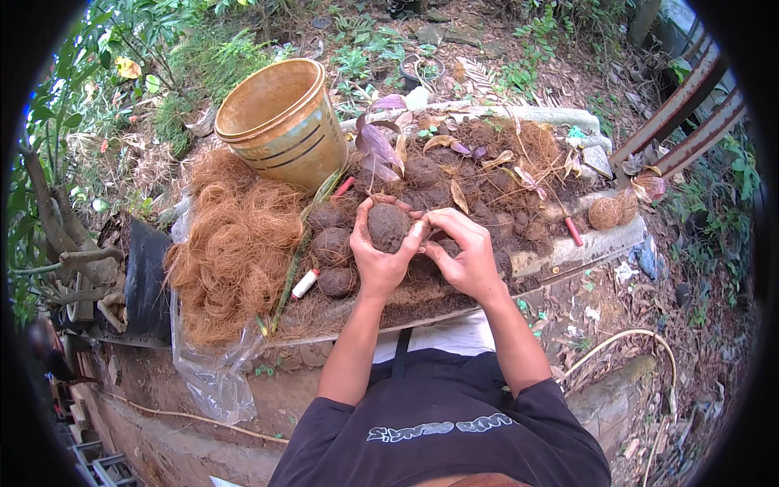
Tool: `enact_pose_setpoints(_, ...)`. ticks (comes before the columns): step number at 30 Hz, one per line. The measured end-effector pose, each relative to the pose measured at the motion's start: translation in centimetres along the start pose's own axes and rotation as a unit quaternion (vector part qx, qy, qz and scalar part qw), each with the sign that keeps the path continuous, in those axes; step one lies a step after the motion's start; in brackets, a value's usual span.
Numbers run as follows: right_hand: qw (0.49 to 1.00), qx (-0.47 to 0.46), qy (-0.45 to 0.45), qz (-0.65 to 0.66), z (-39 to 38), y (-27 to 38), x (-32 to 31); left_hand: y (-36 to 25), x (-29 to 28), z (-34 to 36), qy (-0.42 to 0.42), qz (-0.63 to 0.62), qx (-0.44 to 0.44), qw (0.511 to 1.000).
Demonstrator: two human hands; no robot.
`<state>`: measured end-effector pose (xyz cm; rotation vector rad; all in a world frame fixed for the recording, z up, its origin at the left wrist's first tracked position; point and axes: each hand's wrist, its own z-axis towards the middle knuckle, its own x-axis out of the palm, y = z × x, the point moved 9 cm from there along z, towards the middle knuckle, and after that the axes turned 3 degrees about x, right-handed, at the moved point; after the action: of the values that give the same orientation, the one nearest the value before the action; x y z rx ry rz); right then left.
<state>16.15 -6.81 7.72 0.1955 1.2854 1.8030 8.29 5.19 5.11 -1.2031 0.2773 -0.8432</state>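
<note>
A dark ball of soil rests in my left hand, whose fingers and thumb curl round it. At its right side, my right hand has its thumb and forefinger drawn together in a pinch; whatever lies between them is too small to make out. A stem with purple leaves stands right above the soil ball; I cannot tell if it grows from it. Left of my hands sit several dark balls wrapped in fibre. A white spool lies beside them.
A heap of brown coconut fibre covers the slab's left side, below a yellowish bucket. Red sticks and light brown fibre balls lie at right. Clear plastic hangs off the front edge. Rusty metal bars lean in at right.
</note>
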Motion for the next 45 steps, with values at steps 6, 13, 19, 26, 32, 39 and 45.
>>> enact_pose_setpoints(6, 0.992, 0.087, 0.000, 0.088, -0.2, -1.2, 1.6, -0.4, -0.9, 0.1, -0.049, 0.027, 0.035, 0.998)
enact_pose_setpoints(13, 0.985, 0.114, -0.048, 0.121, -0.5, -3.0, 1.8, 0.6, -0.6, 0.4, -0.041, 0.005, 0.002, 0.999)
enact_pose_setpoints(19, 0.974, 0.121, -0.079, 0.177, -0.8, -2.8, 1.2, 0.6, -1.0, 0.3, -0.050, 0.034, 0.011, 0.998)
enact_pose_setpoints(26, 0.902, 0.256, -0.074, 0.340, -1.2, -5.4, 0.5, 1.6, -1.1, 0.2, -0.059, -0.095, -0.051, 0.992)
enact_pose_setpoints(32, 0.970, 0.233, -0.065, 0.004, -2.2, -9.5, -3.1, 2.9, -0.4, 0.2, 0.009, -0.135, -0.056, 0.989)
enact_pose_setpoints(39, 0.983, 0.102, -0.054, -0.146, -1.2, -1.8, -2.4, 5.4, -0.6, -0.2, 0.019, -0.142, -0.107, 0.984)
enact_pose_setpoints(45, 0.995, -0.026, -0.074, -0.062, -1.4, 2.0, 0.1, 3.9, -0.9, -1.5, -0.025, -0.128, -0.122, 0.984)
